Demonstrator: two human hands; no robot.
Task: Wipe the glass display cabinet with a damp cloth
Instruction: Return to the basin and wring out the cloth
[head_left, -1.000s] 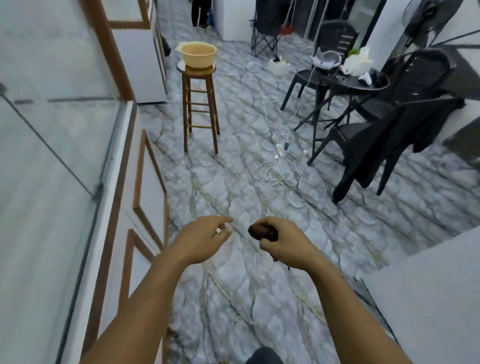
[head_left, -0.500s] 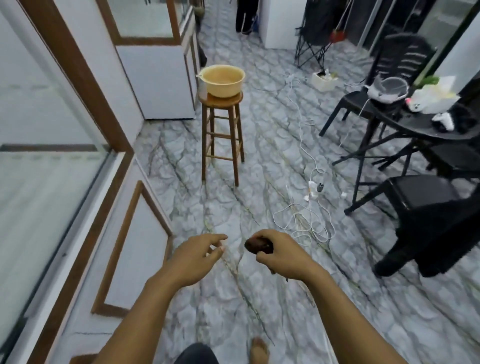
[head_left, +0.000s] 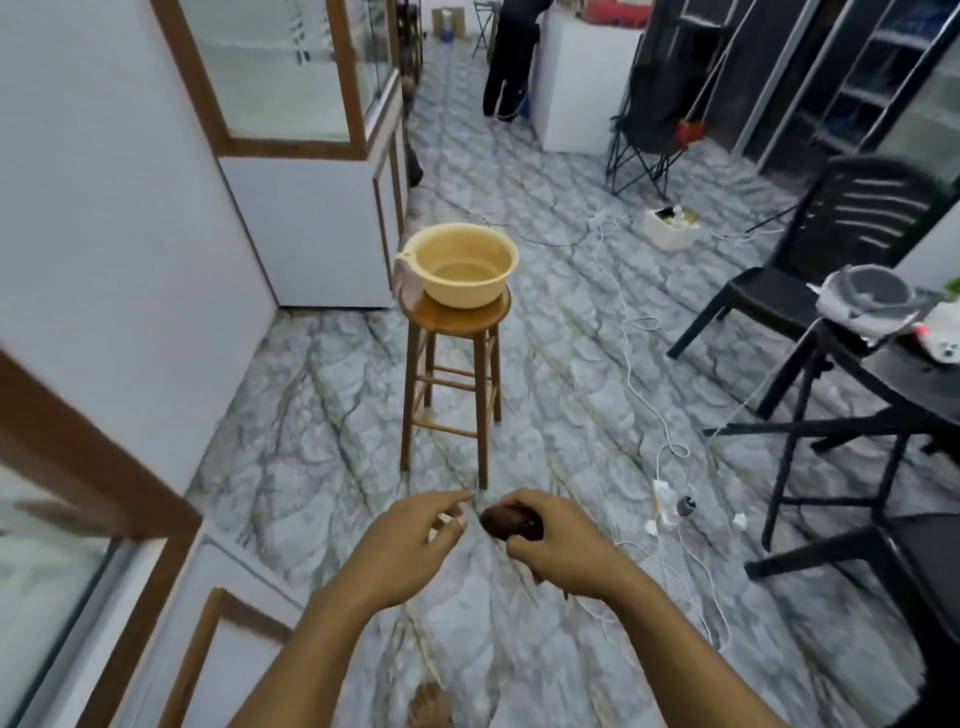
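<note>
The right hand (head_left: 558, 540) was closed round a small wad of dark brown cloth (head_left: 511, 521); the left hand (head_left: 410, 540) hung just beside it, fingers loosely curled and holding nothing. The wood-framed glass display cabinet (head_left: 78, 561) stood at the left edge. Ahead, a pale yellow plastic basin (head_left: 460, 265) of water sat on a round wooden stool (head_left: 452, 332) — a careless dip could tip it. White cables (head_left: 670, 447) trailed across the marbled floor — an easy trip, especially if drips made it slick.
</note>
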